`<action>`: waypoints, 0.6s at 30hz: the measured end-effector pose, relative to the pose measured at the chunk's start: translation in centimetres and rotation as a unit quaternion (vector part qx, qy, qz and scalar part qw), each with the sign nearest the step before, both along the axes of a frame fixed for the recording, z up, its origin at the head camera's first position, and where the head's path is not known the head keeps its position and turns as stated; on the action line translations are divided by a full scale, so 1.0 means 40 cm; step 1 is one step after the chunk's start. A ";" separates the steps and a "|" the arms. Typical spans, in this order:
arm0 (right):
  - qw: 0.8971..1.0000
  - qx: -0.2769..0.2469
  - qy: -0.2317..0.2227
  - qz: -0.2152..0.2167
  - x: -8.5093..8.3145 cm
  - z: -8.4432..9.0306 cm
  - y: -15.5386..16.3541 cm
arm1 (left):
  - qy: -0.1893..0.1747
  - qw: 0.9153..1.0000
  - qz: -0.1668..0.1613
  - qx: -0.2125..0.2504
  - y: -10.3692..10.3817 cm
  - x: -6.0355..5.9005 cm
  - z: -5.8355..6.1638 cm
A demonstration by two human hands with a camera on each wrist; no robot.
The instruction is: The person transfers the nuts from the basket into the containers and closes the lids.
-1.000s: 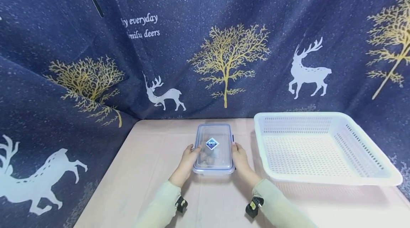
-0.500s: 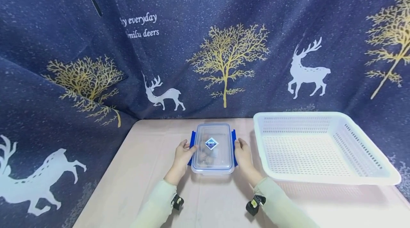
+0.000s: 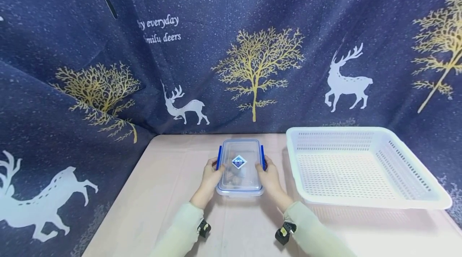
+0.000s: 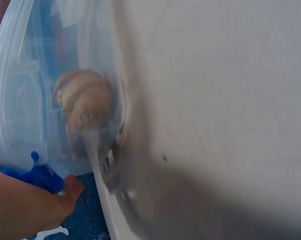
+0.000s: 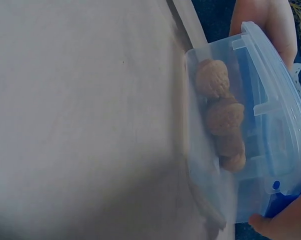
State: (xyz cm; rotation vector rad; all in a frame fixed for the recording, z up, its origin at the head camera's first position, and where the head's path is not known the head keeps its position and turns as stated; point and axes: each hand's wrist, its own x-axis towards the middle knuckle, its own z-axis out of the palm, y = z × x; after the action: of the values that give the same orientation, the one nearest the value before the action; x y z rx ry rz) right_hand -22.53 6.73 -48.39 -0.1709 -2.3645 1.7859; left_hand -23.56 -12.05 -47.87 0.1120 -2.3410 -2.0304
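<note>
A clear plastic food container (image 3: 241, 179) with a blue-rimmed lid and a diamond label (image 3: 239, 162) sits on the table. Blue side clasps, one on the left (image 3: 219, 157) and one on the right (image 3: 262, 156), stick up beside the lid. My left hand (image 3: 209, 179) grips the left side, thumb on the lid's edge and fingers at the clasp. On the opposite side my right hand (image 3: 268, 177) does likewise, its thumb over the lid rim. Through the walls, brown wrinkled walnuts (image 5: 225, 116) show in the right wrist view; one walnut (image 4: 85, 100) shows clearly in the left wrist view. Some fingers are hidden.
A white perforated plastic basket (image 3: 294, 168) stands on the right of the table, close to my right hand. Pale pink cloth (image 3: 169, 177) covers the table. Behind it hangs a dark blue curtain (image 3: 223, 76) with deer and trees.
Half a second ago both blue clasps were spread outward and my hands stood wider apart. Now the clasps are tilted in more, my hands are closer, and the right thumb lies on the lid.
</note>
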 end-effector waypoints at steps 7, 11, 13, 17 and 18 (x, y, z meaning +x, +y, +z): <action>0.998 0.053 0.005 0.026 0.008 -0.002 -0.008 | 0.025 0.999 -0.007 -0.040 0.009 0.002 -0.009; 0.997 0.065 0.034 0.021 0.011 -0.008 -0.011 | 0.045 0.997 -0.001 -0.070 0.013 0.006 -0.015; 0.996 0.073 0.053 0.015 0.012 -0.010 -0.013 | 0.049 0.995 0.003 -0.083 0.018 0.008 -0.016; 0.992 0.092 0.082 -0.002 0.013 -0.008 -0.018 | 0.058 0.993 0.013 -0.106 0.030 0.008 -0.008; 0.992 0.094 0.084 -0.005 0.012 -0.007 -0.020 | 0.059 0.992 0.015 -0.111 0.032 0.007 -0.007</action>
State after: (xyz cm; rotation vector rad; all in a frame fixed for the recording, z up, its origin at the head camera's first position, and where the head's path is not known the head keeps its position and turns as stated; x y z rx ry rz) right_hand -22.05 5.95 -48.67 -0.0075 -2.3864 1.4982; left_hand -23.28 -10.77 -48.15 0.0187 -2.4527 -1.6984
